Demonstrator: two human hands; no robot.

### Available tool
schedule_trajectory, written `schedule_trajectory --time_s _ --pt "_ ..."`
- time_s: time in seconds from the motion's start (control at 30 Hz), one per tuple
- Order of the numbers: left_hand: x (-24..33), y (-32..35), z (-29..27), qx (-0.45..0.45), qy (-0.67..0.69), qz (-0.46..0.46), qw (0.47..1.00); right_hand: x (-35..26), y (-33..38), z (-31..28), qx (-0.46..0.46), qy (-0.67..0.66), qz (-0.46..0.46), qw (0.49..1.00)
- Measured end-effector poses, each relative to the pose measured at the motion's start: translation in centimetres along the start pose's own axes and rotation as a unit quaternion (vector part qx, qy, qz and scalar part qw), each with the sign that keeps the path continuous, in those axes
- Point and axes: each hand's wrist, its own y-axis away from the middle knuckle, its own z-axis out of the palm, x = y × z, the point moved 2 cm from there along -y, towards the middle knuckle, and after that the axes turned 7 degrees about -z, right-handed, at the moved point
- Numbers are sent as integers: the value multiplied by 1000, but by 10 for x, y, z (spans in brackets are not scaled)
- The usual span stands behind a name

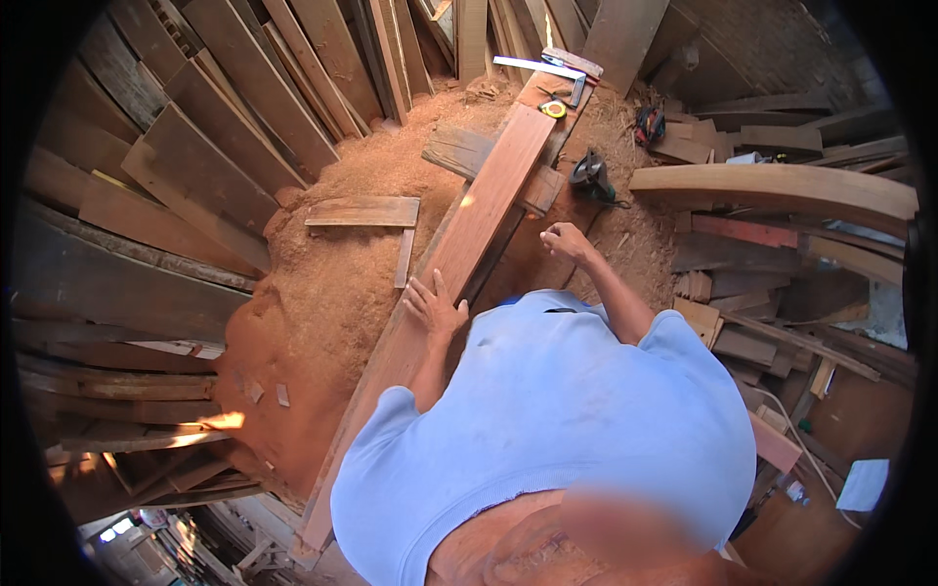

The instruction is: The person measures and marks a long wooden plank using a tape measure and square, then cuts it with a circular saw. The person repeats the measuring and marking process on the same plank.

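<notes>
A long reddish-brown plank point(489, 220) runs slantwise from the far middle to the near left, resting on a thicker beam and a wooden cross block point(457, 149). My left hand point(437, 305) lies on the plank with its fingers spread, gripping nothing. Off the plank's right side hovers my right hand point(567, 241), fingers curled closed; whatever is in them, if anything, cannot be made out. Just beyond it sits a dark green and black power tool point(591, 176). At the plank's far end are a yellow tape measure point(554, 108) and a metal square point(576, 90).
Sawdust point(342, 264) is heaped left of the plank, with a thin board point(362, 211) lying on it. Boards point(225, 176) lean along the left and back. To the right are a thick curved beam point(772, 184), a red and black tool point(649, 127) and stacked offcuts point(743, 342).
</notes>
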Motion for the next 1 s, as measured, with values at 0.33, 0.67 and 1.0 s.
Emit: schedule_trajectory --time_s 0.33,0.67,1.0 --pt "101 -168 -14 107 188 350 911 -62 -162 -129 168 181 -139 959" --pt "85 -48 38 -263 500 -33 825 -20 -347 -190 9 329 -152 932" --pt "59 -19 114 152 871 -441 151 -42 -344 -126 -149 154 -11 977"
